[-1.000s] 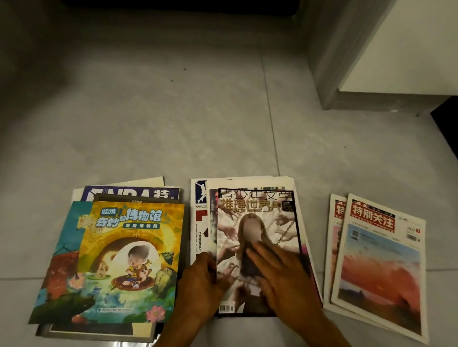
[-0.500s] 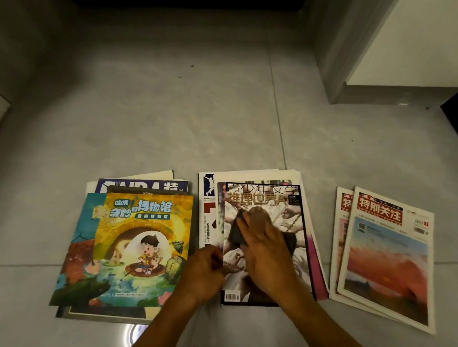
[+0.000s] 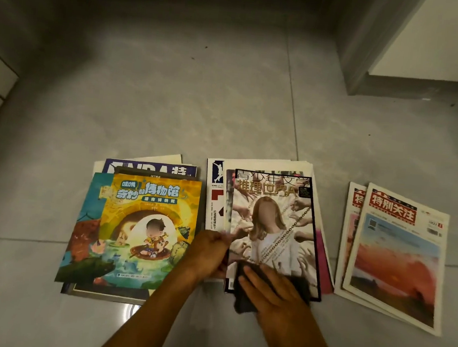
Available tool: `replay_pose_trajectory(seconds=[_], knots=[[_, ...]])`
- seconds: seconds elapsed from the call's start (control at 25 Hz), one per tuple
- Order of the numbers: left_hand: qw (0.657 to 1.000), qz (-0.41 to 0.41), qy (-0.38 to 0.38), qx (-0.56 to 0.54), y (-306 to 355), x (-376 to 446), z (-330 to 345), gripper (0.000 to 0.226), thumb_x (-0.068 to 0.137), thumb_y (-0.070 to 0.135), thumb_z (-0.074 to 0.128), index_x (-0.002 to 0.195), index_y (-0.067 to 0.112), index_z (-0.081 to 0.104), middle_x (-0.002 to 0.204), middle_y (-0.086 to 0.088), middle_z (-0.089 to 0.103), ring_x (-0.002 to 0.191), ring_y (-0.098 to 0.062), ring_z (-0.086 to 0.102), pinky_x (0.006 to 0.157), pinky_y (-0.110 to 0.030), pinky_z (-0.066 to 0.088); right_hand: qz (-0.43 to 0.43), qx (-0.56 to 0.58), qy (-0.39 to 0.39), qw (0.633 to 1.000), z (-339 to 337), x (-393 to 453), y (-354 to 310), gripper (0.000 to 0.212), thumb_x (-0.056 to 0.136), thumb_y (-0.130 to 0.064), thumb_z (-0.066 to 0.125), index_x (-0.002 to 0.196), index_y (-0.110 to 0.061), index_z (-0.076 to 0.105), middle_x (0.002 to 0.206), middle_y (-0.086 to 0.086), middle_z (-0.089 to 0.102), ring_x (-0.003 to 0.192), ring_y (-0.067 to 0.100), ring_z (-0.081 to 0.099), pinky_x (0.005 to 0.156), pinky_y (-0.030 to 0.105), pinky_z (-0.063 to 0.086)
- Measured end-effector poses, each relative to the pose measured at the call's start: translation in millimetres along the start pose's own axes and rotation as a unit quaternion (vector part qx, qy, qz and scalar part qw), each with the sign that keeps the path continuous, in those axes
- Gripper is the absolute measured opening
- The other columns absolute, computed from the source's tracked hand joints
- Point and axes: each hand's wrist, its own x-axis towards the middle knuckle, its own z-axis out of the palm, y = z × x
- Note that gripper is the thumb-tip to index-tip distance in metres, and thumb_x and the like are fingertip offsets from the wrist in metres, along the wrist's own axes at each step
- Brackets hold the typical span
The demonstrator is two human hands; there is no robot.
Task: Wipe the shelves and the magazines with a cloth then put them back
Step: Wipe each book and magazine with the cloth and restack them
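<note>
Three piles of magazines lie on the floor (image 3: 173,98): the left pile (image 3: 144,229), the middle pile (image 3: 270,222) and the right pile (image 3: 393,253). The left hand (image 3: 208,255) pinches the middle pile's left edge, while the flat-fingered right hand (image 3: 275,292) presses a dark cloth (image 3: 246,301) on its top cover. I judge the wiping is only partly done and putting back is left; the shelves are out of view, and lower covers are hidden.

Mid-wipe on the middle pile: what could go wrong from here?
The right hand presses the dark cloth half off the top magazine's near edge; another pull may drag that cover off its fanned pile. The left hand holds only the left edge, so the pages could crease.
</note>
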Motion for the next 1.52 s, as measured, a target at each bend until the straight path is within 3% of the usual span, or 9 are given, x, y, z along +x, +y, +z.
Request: replay_pose_trajectory(seconds=[0.28, 0.48, 0.64, 0.84, 1.08, 1.24, 1.32, 1.4, 1.52], knots=[[0.985, 0.054, 0.032, 0.158, -6, 12, -5, 0.008, 0.081, 0.018, 0.072, 0.087, 0.015, 0.067, 0.115, -0.006, 0.067, 0.107, -0.023, 0.060, 0.091, -0.038, 0.053, 0.054, 0.093, 0.037, 0.993, 8, 19, -71, 0.092, 0.058, -0.037, 0.078, 0.139, -0.023, 0.039, 0.150, -0.003, 0.038, 0.132, 0.023, 0.037, 0.109, 0.040, 0.035], [0.972, 0.070, 0.030, 0.223, -7, 14, -4, 0.017, 0.083, 0.023, 0.072, 0.081, 0.018, 0.055, 0.130, -0.005, 0.058, 0.119, -0.027, 0.054, 0.085, -0.035, 0.055, 0.134, 0.018, 0.057, 0.989, -6, -17, 7, 0.086, 0.065, -0.033, 0.079, 0.139, -0.025, 0.037, 0.146, -0.004, 0.040, 0.134, 0.023, 0.033, 0.113, 0.047, 0.021], [0.961, 0.097, 0.043, 0.256, -5, 8, 1, 0.019, 0.088, 0.023, 0.066, 0.081, 0.023, 0.049, 0.137, -0.003, 0.054, 0.126, -0.026, 0.049, 0.091, -0.031, 0.051, 0.230, 0.060, 0.057, 0.970, -22, 26, 18, 0.073, 0.068, -0.025, 0.081, 0.135, -0.017, 0.052, 0.143, 0.004, 0.049, 0.130, 0.036, 0.044, 0.099, 0.052, 0.039], [0.958, 0.115, 0.048, 0.258, -2, 4, 4, 0.013, 0.091, 0.022, 0.062, 0.095, 0.021, 0.050, 0.138, -0.003, 0.052, 0.128, -0.024, 0.047, 0.096, -0.031, 0.047, 0.196, 0.111, 0.045, 0.973, -49, 140, 47, 0.075, 0.090, -0.023, 0.063, 0.152, -0.024, 0.021, 0.160, -0.004, 0.016, 0.147, 0.029, 0.008, 0.119, 0.045, 0.011], [0.958, 0.122, 0.048, 0.255, -7, 8, 2, 0.019, 0.089, 0.022, 0.065, 0.083, 0.027, 0.048, 0.129, -0.001, 0.059, 0.119, -0.021, 0.052, 0.087, -0.025, 0.047, 0.298, 0.144, 0.115, 0.937, -40, 103, 94, 0.061, 0.093, -0.021, 0.059, 0.147, -0.017, 0.032, 0.153, 0.008, 0.033, 0.140, 0.036, 0.028, 0.109, 0.056, 0.032], [0.953, 0.127, 0.052, 0.270, -13, 13, 1, 0.014, 0.089, 0.025, 0.065, 0.087, 0.021, 0.051, 0.132, -0.002, 0.058, 0.121, -0.024, 0.053, 0.088, -0.030, 0.052, 0.287, 0.096, -0.027, 0.953, -28, 24, 20, 0.099, 0.050, -0.034, 0.092, 0.139, -0.023, 0.049, 0.143, 0.011, 0.048, 0.122, 0.044, 0.050, 0.088, 0.066, 0.045], [0.952, 0.141, 0.059, 0.266, -17, 10, 2, 0.013, 0.089, 0.027, 0.064, 0.096, 0.022, 0.054, 0.129, -0.002, 0.060, 0.117, -0.024, 0.056, 0.089, -0.035, 0.054, 0.263, 0.075, -0.108, 0.956, -36, 18, -8, 0.103, 0.052, -0.037, 0.090, 0.143, -0.030, 0.042, 0.152, 0.008, 0.035, 0.126, 0.046, 0.044, 0.093, 0.068, 0.037], [0.945, 0.173, 0.091, 0.263, -17, 2, 5, 0.012, 0.090, 0.026, 0.061, 0.097, 0.024, 0.051, 0.119, -0.003, 0.064, 0.110, -0.023, 0.061, 0.086, -0.038, 0.056, 0.236, 0.111, -0.047, 0.964, -44, 27, -6, 0.086, 0.082, -0.031, 0.070, 0.151, -0.032, 0.020, 0.160, 0.003, 0.017, 0.138, 0.039, 0.029, 0.110, 0.060, 0.027], [0.917, 0.272, 0.154, 0.249, -6, -16, 12, 0.010, 0.093, 0.027, 0.054, 0.100, 0.027, 0.046, 0.101, -0.001, 0.068, 0.089, -0.020, 0.067, 0.074, -0.038, 0.059, 0.236, 0.213, 0.206, 0.925, -85, 52, 21, 0.057, 0.092, -0.031, 0.052, 0.146, -0.028, 0.031, 0.148, 0.004, 0.040, 0.127, 0.031, 0.043, 0.103, 0.046, 0.041]])
